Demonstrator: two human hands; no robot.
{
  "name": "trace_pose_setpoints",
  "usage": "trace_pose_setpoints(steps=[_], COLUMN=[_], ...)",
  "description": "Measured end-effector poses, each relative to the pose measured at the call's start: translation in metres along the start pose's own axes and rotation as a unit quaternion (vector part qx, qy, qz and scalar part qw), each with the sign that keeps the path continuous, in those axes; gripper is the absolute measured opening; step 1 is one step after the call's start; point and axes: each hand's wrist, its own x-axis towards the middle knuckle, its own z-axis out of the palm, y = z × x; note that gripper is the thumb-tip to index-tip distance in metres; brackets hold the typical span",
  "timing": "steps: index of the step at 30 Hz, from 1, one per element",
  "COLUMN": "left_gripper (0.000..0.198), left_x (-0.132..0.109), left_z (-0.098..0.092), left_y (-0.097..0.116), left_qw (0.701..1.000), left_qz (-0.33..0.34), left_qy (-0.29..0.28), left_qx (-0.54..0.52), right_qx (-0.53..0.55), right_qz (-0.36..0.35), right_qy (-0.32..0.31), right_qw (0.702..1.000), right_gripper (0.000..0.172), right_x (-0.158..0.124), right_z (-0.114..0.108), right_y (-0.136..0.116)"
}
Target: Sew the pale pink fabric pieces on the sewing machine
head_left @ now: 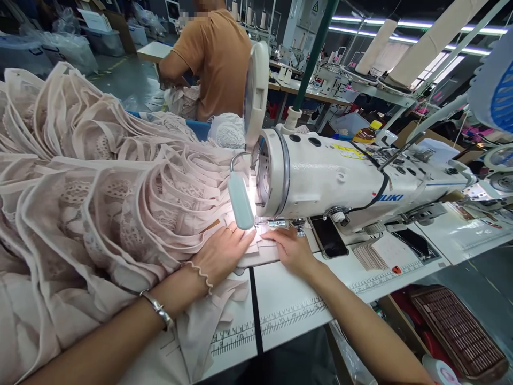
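Observation:
My left hand (pixel 224 252) presses on pale beige fabric (pixel 252 248) just left of the needle area, thumb and fingers close together; the lamp hides some fingertips. From the right, my right hand (pixel 295 250) grips the same fabric's edge, index finger stretched toward the needle and the other fingers curled. Both hands are under the head of a white sewing machine (pixel 328 174). A grey-green lamp (pixel 241 202) lights the spot. A large heap of beige lace garments (pixel 100 198) lies beside my left arm, and a strip of fabric hangs below that wrist.
A phone (pixel 329 238) lies right of my right hand, near a stack of beige pieces (pixel 371 254). A ruler strip (pixel 294 320) runs along the table's front edge. Beyond the machine, a person in a brown shirt (pixel 224 59) handles fabric. A brown basket (pixel 459 326) stands low at right.

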Motion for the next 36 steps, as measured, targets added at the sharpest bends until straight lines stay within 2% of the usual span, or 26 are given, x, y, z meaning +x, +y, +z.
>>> trace_pose_setpoints(steps=[3, 7, 12, 17, 20, 25, 36], left_gripper=[0.03, 0.029, 0.032, 0.036, 0.035, 0.029, 0.034], left_x=[-0.001, -0.003, 0.0, 0.005, 0.002, -0.005, -0.007], left_z=[0.003, 0.006, 0.005, 0.005, 0.005, 0.004, 0.005], left_y=[-0.003, -0.007, -0.006, 0.0, 0.002, 0.001, -0.002], left_qw=[0.999, 0.993, 0.994, 0.997, 0.997, 0.989, 0.987], left_qz=[-0.016, 0.019, 0.074, 0.039, 0.039, 0.03, 0.043], left_qy=[-0.003, 0.044, 0.057, 0.066, 0.063, 0.088, 0.072], left_qx=[-0.035, -0.105, -0.052, 0.017, -0.023, -0.116, -0.134], right_qx=[0.025, 0.068, 0.093, 0.073, 0.073, 0.074, 0.093], right_qz=[0.014, 0.004, -0.02, -0.007, -0.008, -0.011, -0.03], right_qy=[0.018, 0.028, 0.043, 0.04, 0.038, 0.031, 0.047], right_qw=[0.999, 0.997, 0.995, 0.997, 0.997, 0.997, 0.994], right_gripper=[0.043, 0.041, 0.038, 0.039, 0.04, 0.039, 0.039], right_x=[0.0, 0.0, 0.0, 0.0, 0.0, 0.001, 0.0], right_z=[-0.001, -0.003, -0.003, -0.001, -0.001, -0.002, -0.001], right_y=[0.001, 0.0, -0.001, -0.001, -0.001, -0.001, 0.002])
